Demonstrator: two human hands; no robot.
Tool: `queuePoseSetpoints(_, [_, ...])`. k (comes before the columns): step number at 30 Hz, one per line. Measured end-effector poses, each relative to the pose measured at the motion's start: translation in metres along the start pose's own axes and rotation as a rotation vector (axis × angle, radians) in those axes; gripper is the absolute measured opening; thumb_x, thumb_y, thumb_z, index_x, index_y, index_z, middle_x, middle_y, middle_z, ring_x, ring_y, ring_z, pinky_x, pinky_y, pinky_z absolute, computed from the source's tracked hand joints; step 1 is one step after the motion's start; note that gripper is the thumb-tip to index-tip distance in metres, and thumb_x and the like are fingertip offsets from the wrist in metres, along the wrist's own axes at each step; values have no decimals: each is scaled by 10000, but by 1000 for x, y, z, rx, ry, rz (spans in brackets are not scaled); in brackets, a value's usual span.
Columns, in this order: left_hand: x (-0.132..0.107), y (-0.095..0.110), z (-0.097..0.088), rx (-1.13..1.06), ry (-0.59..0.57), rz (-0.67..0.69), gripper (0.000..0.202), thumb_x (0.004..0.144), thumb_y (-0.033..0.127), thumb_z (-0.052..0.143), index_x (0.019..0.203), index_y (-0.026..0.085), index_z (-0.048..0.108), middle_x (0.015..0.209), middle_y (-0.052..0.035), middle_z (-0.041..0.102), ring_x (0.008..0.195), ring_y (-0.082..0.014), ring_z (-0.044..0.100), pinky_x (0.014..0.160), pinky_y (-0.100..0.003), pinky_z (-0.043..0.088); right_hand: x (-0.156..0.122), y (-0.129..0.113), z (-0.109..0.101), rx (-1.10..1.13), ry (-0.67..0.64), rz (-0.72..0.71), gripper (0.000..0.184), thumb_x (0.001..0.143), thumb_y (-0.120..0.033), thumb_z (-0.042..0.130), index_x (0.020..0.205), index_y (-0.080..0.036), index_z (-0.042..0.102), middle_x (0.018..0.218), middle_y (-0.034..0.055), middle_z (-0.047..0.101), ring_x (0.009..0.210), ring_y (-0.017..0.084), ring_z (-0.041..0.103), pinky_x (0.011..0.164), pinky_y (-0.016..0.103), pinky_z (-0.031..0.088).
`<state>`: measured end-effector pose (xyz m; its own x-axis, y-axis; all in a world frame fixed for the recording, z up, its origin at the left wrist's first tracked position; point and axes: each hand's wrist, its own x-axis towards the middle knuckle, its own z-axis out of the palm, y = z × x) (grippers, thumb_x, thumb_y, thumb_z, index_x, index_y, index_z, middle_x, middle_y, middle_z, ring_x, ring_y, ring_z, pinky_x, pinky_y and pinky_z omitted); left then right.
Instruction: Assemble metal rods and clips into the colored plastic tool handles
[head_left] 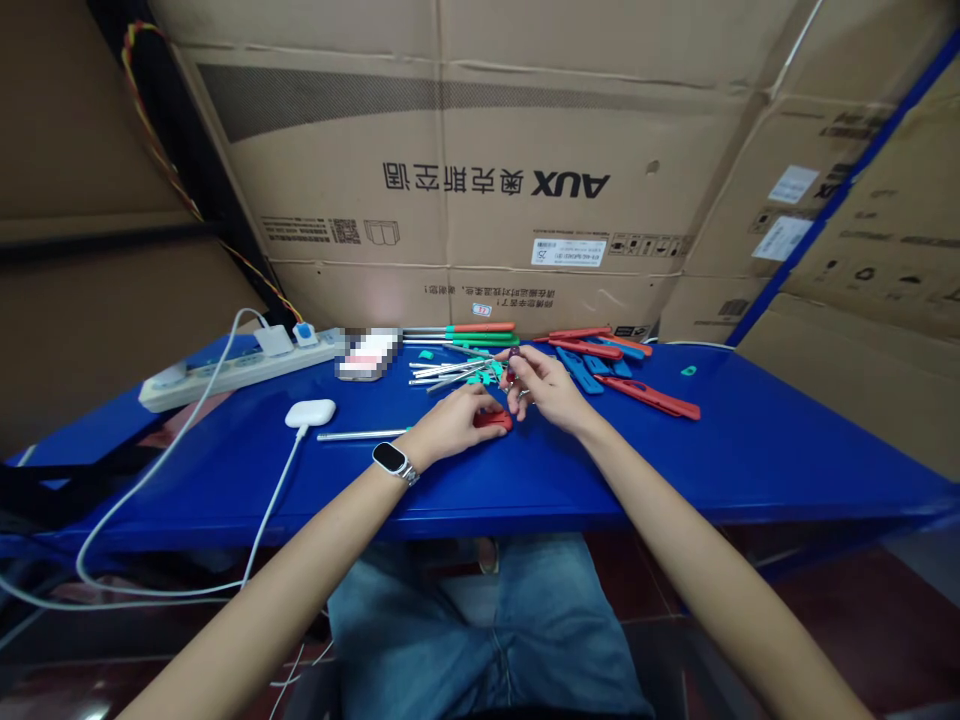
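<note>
My left hand (461, 420) is closed around a red handle (495, 420) low over the table. A thin metal rod (360, 435) with a green collar sticks out to the left from under that hand; the join is hidden by my fingers. My right hand (551, 390) pinches a small dark red object (513, 364), perhaps a small screwdriver, just above the red handle. Behind my hands lies a loose pile of metal rods (435, 372) with small green plastic pieces. Further back are long rods with a red handle (484, 327) and a green handle (487, 340).
Blue handle parts (577, 370) and red handle parts (652, 397) lie to the right. A power strip (240, 370), a phone (367, 355) and a white earphone case (310, 413) with a cable sit at left. Cardboard (480, 120) walls the blue table (787, 450).
</note>
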<state>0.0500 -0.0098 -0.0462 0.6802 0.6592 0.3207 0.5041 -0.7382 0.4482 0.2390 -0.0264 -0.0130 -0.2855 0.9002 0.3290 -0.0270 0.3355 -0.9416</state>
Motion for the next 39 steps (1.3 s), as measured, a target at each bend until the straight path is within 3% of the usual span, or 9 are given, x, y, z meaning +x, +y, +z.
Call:
queuePoseSetpoints(5, [0,2,-1,32,-6,-2,265,876,381,686,1052,185,718,994,-76,624,924,-233,597,845,-355,474,3,1,1,11,108,-55,533,645,-573,826,747,-212,447,741,-33,664,443,95,615,337,177,442])
queuePoseSetpoints(9, [0,0,1,31,5,-9,266,864,386,698,1044,190,713,997,-71,622,924,-232,596,851,-356,472,4,2,4,49,126,-17,621,613,-555,849,743,-245,327,629,-51,661,427,142,639,335,194,439])
queuePoseSetpoints(12, [1,-2,1,21,5,-6,271,862,389,699,1047,191,707,1001,-68,623,918,-230,603,847,-349,475,2,1,5,35,119,-40,546,671,-578,802,828,-238,405,644,-62,656,435,134,645,380,203,482])
queuePoseSetpoints(17, [1,-2,0,10,-5,-3,270,867,384,693,1043,178,704,1004,-74,621,924,-236,602,840,-350,474,-3,-2,3,3,32,-64,487,835,-622,621,1126,-241,538,765,-48,646,512,121,685,455,212,542])
queuePoseSetpoints(23, [0,1,0,5,5,-16,251,857,383,697,1014,188,706,989,-68,623,925,-240,596,833,-352,477,0,-4,3,-67,101,-105,435,789,-601,693,920,-206,566,1027,54,730,515,122,684,367,195,456])
queuePoseSetpoints(29, [0,-1,1,-12,8,-8,245,861,384,699,1008,188,703,1019,-77,633,984,-261,605,895,-376,478,6,-5,8,3,72,-66,510,712,-585,774,787,-212,433,788,22,749,449,132,662,358,179,422])
queuePoseSetpoints(33, [0,0,1,-17,0,-20,256,861,373,704,1038,188,703,1089,-93,630,1049,-282,600,943,-394,470,8,-5,11,-2,77,-63,530,683,-570,802,765,-217,416,701,-15,715,423,138,651,340,183,409])
queuePoseSetpoints(39, [0,1,1,0,-3,-39,268,860,365,708,1053,179,697,1049,-87,639,978,-257,612,879,-376,487,8,-1,14,-11,228,-132,567,640,-547,833,721,-246,359,617,-54,639,393,146,602,315,238,419])
